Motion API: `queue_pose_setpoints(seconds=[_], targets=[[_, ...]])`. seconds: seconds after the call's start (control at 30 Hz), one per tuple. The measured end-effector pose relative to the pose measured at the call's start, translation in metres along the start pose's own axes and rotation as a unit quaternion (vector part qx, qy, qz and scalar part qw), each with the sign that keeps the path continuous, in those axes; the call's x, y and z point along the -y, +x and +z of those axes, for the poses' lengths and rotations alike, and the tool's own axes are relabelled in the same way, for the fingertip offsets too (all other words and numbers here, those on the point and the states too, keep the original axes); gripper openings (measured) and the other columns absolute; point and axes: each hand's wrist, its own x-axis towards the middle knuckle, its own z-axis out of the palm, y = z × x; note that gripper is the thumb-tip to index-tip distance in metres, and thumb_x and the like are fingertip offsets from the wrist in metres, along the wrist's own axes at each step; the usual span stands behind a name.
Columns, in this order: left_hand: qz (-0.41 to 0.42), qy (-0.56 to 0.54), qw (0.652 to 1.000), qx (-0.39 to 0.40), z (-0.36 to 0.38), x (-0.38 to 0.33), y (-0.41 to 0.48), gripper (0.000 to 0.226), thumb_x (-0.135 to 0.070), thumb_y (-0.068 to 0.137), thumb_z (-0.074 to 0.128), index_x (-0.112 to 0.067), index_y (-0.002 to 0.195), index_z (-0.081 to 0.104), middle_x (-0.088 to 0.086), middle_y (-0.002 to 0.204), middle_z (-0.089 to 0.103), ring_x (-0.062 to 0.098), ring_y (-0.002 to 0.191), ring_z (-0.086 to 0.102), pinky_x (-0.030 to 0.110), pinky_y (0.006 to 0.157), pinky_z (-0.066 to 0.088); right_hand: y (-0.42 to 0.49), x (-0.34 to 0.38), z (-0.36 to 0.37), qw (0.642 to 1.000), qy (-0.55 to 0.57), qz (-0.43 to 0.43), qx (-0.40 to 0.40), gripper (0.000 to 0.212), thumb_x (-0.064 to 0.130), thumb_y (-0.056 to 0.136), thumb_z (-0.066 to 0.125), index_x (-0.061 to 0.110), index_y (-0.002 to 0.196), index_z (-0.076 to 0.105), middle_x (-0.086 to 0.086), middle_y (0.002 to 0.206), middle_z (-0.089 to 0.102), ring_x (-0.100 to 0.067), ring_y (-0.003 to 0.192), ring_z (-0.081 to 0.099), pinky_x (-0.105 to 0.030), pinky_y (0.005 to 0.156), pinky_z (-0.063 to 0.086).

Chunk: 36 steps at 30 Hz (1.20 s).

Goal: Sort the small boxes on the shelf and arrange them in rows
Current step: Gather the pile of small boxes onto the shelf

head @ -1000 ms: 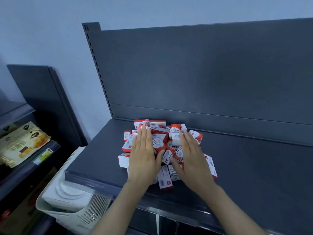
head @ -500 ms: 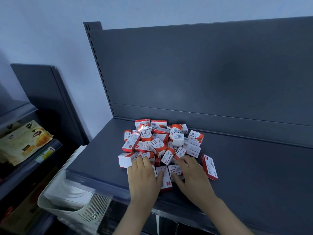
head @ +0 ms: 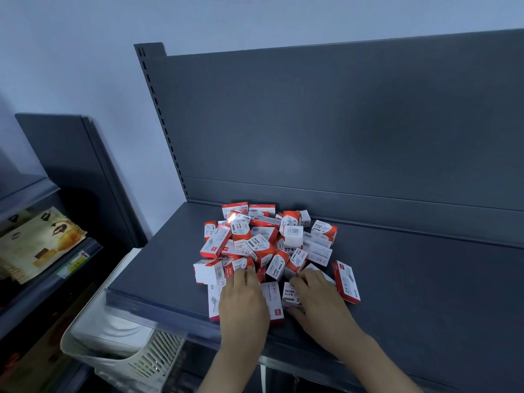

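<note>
A jumbled pile of small red-and-white boxes point(head: 263, 242) lies on the dark grey shelf point(head: 425, 293), left of its middle. Some are cube-like paper-clip boxes, others are longer flat boxes. My left hand point(head: 243, 304) rests palm down, fingers together, on flat boxes at the pile's near edge. My right hand point(head: 320, 304) is beside it, with thumb and fingers curled around a small paper-clip box point(head: 289, 293). One long box point(head: 346, 282) lies apart, just right of my right hand.
The shelf's upright back panel point(head: 340, 123) rises behind the pile. A white plastic basket point(head: 113, 344) sits below the shelf's left front corner. On a neighbouring rack to the left lie beige food packages point(head: 37, 245).
Both hands have slid from on top of the pile back toward the shelf's front edge, uncovering the boxes. The right hand has curled around a small box.
</note>
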Motion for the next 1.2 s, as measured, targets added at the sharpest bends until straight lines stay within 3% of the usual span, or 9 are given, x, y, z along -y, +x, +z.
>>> queue_pose_setpoints(seconds=[0.07,0.13,0.23,0.4,0.63,0.77,1.07,1.2], targets=[[-0.011,-0.020,1.000,0.019,-0.011,-0.009,0.000,0.057,-0.014,0.090,0.057,-0.010,0.143,0.035,0.003,0.137,0.043,0.019,0.123,0.048,0.026,0.093,0.047,-0.001,0.003,-0.007,0.999,0.023,0.009,0.027,0.042,0.034,0.084,0.064,0.015,0.120,0.055,-0.001,0.119,0.057,-0.019,0.110,0.054,-0.027,0.087,0.045],[-0.005,-0.043,0.999,0.000,-0.021,-0.014,0.004,0.058,-0.015,0.095,0.049,-0.016,0.147,0.024,-0.003,0.143,0.033,0.013,0.127,0.041,0.019,0.094,0.043,-0.001,0.006,-0.015,0.998,0.053,0.023,0.028,0.042,0.035,0.092,0.053,0.019,0.129,0.044,0.002,0.129,0.051,-0.015,0.117,0.046,-0.025,0.092,0.039],[0.026,-0.085,0.996,-0.026,-0.039,-0.020,0.018,0.054,-0.014,0.095,0.050,-0.017,0.145,0.031,-0.004,0.139,0.037,0.011,0.119,0.048,0.018,0.091,0.044,0.002,0.009,-0.031,0.993,0.099,0.062,-0.007,0.045,0.037,0.093,0.051,0.022,0.134,0.038,0.006,0.133,0.047,-0.011,0.121,0.042,-0.021,0.095,0.036],[0.082,-0.115,0.990,-0.010,-0.045,-0.040,0.048,0.051,-0.013,0.095,0.050,-0.019,0.143,0.035,-0.003,0.142,0.044,0.013,0.123,0.050,0.022,0.097,0.042,0.013,-0.008,-0.062,0.987,0.087,0.113,-0.076,0.052,0.035,0.093,0.051,0.021,0.141,0.035,0.007,0.139,0.044,-0.011,0.128,0.038,-0.021,0.100,0.033],[0.207,-0.147,0.967,0.018,-0.037,-0.107,0.064,0.052,-0.016,0.097,0.046,-0.017,0.146,0.030,0.000,0.147,0.041,0.015,0.133,0.041,0.023,0.107,0.032,-0.001,-0.045,-0.108,0.970,0.010,0.202,-0.135,0.037,0.031,0.092,0.054,0.017,0.125,0.047,0.002,0.122,0.052,-0.016,0.116,0.045,-0.025,0.089,0.039],[0.237,-0.156,0.958,0.036,-0.026,-0.161,0.051,0.050,-0.021,0.098,0.042,-0.021,0.147,0.027,-0.004,0.149,0.038,0.012,0.135,0.038,0.022,0.105,0.030,-0.033,-0.081,-0.127,0.958,-0.003,0.241,-0.155,0.041,0.030,0.091,0.056,0.013,0.127,0.047,-0.002,0.123,0.054,-0.021,0.116,0.046,-0.029,0.091,0.041],[0.276,-0.204,0.938,0.043,0.032,-0.299,-0.021,0.048,-0.006,0.090,0.052,-0.018,0.136,0.048,-0.003,0.136,0.054,0.016,0.124,0.052,0.025,0.097,0.040,-0.152,-0.194,-0.174,0.939,-0.015,0.301,-0.164,0.043,0.032,0.092,0.053,0.016,0.131,0.042,0.000,0.127,0.051,-0.017,0.120,0.044,-0.024,0.093,0.038],[0.306,-0.210,0.927,0.048,0.056,-0.371,-0.062,0.048,-0.011,0.093,0.048,-0.022,0.139,0.043,-0.008,0.138,0.051,0.011,0.124,0.051,0.020,0.098,0.037,-0.218,-0.254,-0.200,0.933,-0.029,0.325,-0.152,0.045,0.032,0.092,0.054,0.016,0.132,0.042,-0.001,0.127,0.052,-0.019,0.120,0.044,-0.026,0.096,0.039]])
